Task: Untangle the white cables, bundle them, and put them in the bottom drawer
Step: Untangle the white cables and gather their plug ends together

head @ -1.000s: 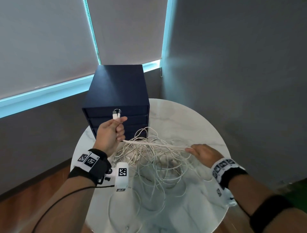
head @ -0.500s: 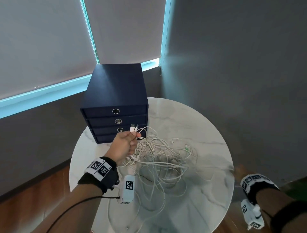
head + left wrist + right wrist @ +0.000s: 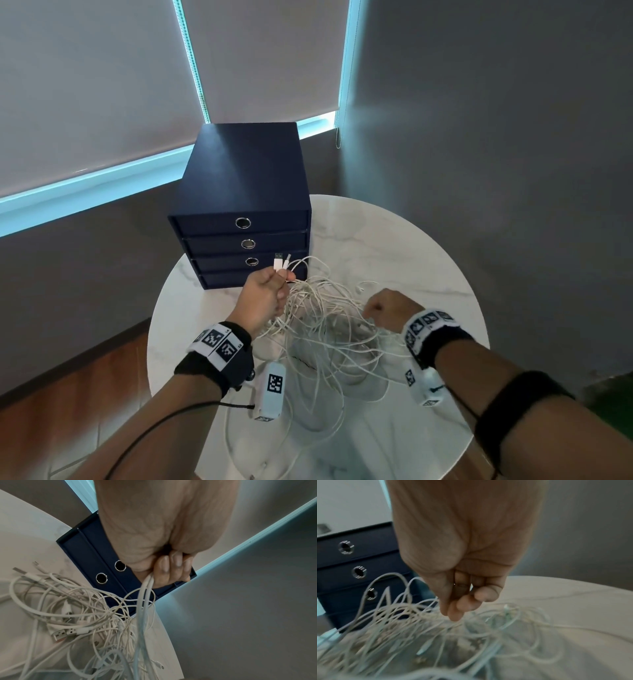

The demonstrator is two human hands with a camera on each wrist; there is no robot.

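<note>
Round white marble-pattern table (image 3: pixel 394 240) against grey walls, roller blinds (image 3: pixel 85 85) behind. No legible writing. Left hand (image 3: pixel 263 298) clenched around white cables (image 3: pixel 325 329) heaped before navy drawer unit (image 3: pixel 239 171). Right hand (image 3: pixel 387 308) loosely curled, grip indeterminate.

Left hand (image 3: pixel 263 298) fisted in a tight grip; right hand (image 3: pixel 388 310) loosely curled, lowered.

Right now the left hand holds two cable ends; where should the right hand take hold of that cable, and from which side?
Probably on the paired strands just right of the left hand, before they enter the tangle. There they run together, clear of other loops. The right hand, hovering over the tangle with nothing gripped, could come from the right and above.
</note>
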